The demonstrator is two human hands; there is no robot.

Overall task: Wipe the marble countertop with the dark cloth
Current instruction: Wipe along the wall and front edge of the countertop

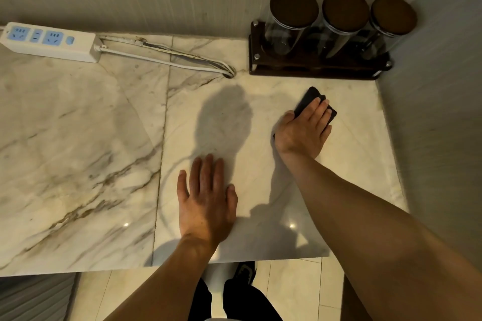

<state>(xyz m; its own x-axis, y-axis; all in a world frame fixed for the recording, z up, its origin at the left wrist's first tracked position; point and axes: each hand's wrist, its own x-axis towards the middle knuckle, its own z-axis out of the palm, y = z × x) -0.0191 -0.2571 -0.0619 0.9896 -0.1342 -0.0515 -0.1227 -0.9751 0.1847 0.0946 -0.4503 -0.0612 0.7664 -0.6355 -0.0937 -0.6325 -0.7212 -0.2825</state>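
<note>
Dark cloth (pixel 311 98) lies flat on marble counter (pixel 78 138), pinned under right hand (pixel 303 130), fingers extended, palm down. Jar rack (pixel 313 65) just beyond its fingertips. Left hand (pixel 207 200) flat, open, empty, nearer the counter's front edge. Power strip (pixel 49 40) far left.

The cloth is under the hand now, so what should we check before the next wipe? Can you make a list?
1. Dark cloth lies flat under the right hand: ok, fingers spread on top of it.
2. Left hand is steadying on the marble countertop, away from the cloth: ok.
3. Jar rack with three jars is out of the wiping path: not ok, it stands close behind the cloth.
4. Power strip and its cables are out of the way: ok for now, far to the left.
5. Cloth is damp or dry: cannot tell.
6. Marble near the cloth is free of loose things: ok.
</note>
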